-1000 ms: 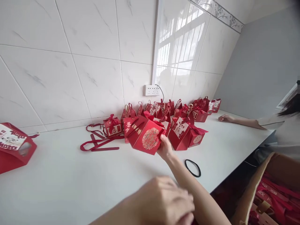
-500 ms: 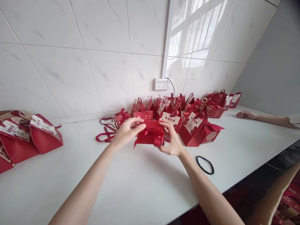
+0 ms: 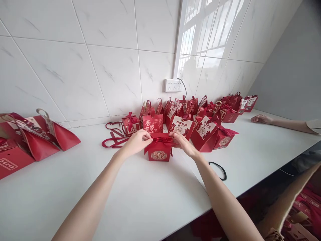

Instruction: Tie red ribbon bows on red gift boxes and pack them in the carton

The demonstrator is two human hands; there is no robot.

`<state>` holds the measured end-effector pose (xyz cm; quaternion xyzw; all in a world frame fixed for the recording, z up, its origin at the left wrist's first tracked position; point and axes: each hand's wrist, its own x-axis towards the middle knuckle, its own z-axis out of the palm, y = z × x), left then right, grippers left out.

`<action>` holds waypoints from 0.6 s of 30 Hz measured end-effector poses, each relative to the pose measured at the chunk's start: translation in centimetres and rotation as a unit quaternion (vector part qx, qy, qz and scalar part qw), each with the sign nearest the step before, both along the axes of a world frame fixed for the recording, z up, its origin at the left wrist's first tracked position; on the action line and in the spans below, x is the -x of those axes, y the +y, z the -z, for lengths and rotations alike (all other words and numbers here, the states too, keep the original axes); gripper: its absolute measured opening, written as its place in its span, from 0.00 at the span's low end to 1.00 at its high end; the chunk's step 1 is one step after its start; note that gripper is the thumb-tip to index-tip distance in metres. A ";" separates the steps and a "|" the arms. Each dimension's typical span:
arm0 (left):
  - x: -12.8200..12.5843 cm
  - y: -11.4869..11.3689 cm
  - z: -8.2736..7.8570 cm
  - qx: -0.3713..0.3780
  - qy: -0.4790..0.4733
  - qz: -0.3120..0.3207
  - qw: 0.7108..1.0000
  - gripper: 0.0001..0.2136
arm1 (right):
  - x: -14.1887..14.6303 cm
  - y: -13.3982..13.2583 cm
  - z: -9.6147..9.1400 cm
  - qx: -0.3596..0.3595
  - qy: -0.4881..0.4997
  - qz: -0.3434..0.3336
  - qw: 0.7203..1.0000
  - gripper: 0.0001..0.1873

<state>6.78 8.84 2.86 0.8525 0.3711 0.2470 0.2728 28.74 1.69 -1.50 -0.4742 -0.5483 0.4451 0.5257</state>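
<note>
Left hand (image 3: pixel 136 142), right hand (image 3: pixel 184 144) pinch red box (image 3: pixel 158 153) atop white counter (image 3: pixel 150 197) (tiled wall (image 3: pixel 100 67) behind).

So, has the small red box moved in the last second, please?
Yes, downward: the red box was held tilted above the table; it now stands upright on it, left of the black band, left hand and right hand at its bow.

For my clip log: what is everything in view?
small box: one, red, white counter centre, between the hands
gift boxes: many, red, along the wall behind
loose ribbons: few, red, left of them
bags: several, red, counter far left
hair band: one, black, right of the box
socket: one, white, wall
carton: one, brown, lower right
another person's hand: one, counter far right
left hand: fingers pinch the box top
right hand: fingers on the box top
</note>
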 end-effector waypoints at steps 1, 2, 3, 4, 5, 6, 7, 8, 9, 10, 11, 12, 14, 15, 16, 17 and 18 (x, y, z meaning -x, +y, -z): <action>0.0 -0.1 -0.1 0.006 0.002 0.000 1.000 0.10 | 0.1 0.1 -0.1 0.001 0.013 0.023 1.000 0.21; 0.0 -0.3 -0.3 0.013 0.004 -0.001 1.000 0.10 | 0.2 0.2 -0.2 0.003 0.021 0.039 0.999 0.23; 0.0 -0.4 -0.4 0.018 0.008 -0.002 1.000 0.11 | 0.2 0.2 -0.3 0.004 0.021 0.048 0.999 0.24; -0.1 -0.5 -0.5 0.022 0.014 -0.003 1.000 0.11 | 0.1 0.2 -0.5 0.005 0.008 0.049 0.999 0.25; -0.1 -0.7 -0.5 0.025 0.021 -0.003 0.999 0.11 | 0.0 0.1 -0.7 0.005 -0.017 0.048 0.999 0.25; -0.1 -0.8 -0.6 0.025 0.028 -0.004 0.999 0.12 | -0.2 -0.1 -1.0 0.002 -0.054 0.047 0.997 0.24; -0.1 -0.9 -0.6 0.023 0.035 -0.006 0.999 0.12 | -0.4 -0.3 -1.3 -0.001 -0.098 0.049 0.994 0.23; -0.1 -1.0 -0.6 0.021 0.041 -0.008 0.999 0.13 | -0.6 -0.5 -1.5 -0.003 -0.140 0.051 0.989 0.22; -0.1 -1.1 -0.6 0.019 0.046 -0.012 0.999 0.13 | -0.8 -0.8 -1.8 0.001 -0.178 0.053 0.983 0.21; -0.2 -1.1 -0.6 0.019 0.048 -0.014 0.999 0.12 | -0.9 -1.0 -2.1 0.011 -0.209 0.050 0.977 0.21; -0.2 -1.1 -0.7 0.020 0.051 -0.015 0.998 0.12 | -1.0 -1.2 -2.2 0.023 -0.234 0.043 0.971 0.20; -0.2 -1.1 -0.7 0.022 0.052 -0.013 0.998 0.12 | -1.1 -1.3 -2.4 0.034 -0.253 0.031 0.966 0.19; -0.3 -1.1 -0.8 0.023 0.056 -0.011 0.998 0.12 | -1.0 -1.4 -2.5 0.042 -0.264 0.002 0.964 0.18; -0.3 -1.1 -0.8 0.021 0.057 -0.011 0.998 0.11 | -0.9 -1.4 -2.5 0.038 -0.256 -0.008 0.966 0.17; -0.4 -1.1 -0.8 0.021 0.058 -0.009 0.998 0.11 | -0.7 -1.4 -2.4 0.030 -0.240 -0.012 0.970 0.16; -0.4 -1.1 -0.8 0.022 0.058 -0.008 0.998 0.11 | -0.6 -1.3 -2.4 0.020 -0.220 -0.010 0.975 0.15; -0.4 -1.1 -0.7 0.027 0.058 -0.005 0.998 0.10 | -0.3 -1.3 -2.3 0.009 -0.200 -0.006 0.980 0.14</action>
